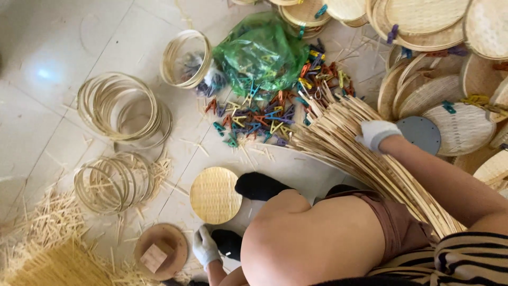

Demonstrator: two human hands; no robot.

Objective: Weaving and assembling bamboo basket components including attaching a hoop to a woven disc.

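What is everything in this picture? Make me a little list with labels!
Place: tiled floor, person sitting
Left hand: white glove, resting by a round wooden disc
Right hand: white glove, on a bundle of bamboo strips
Middle: round woven mat
Hoops: stacks of bamboo rings
Clips: colourful pegs spilling from a green bag
Top right: woven trays

Pale glossy floor tiles [47,69] with thin grout lines catch a soft glare of daylight.
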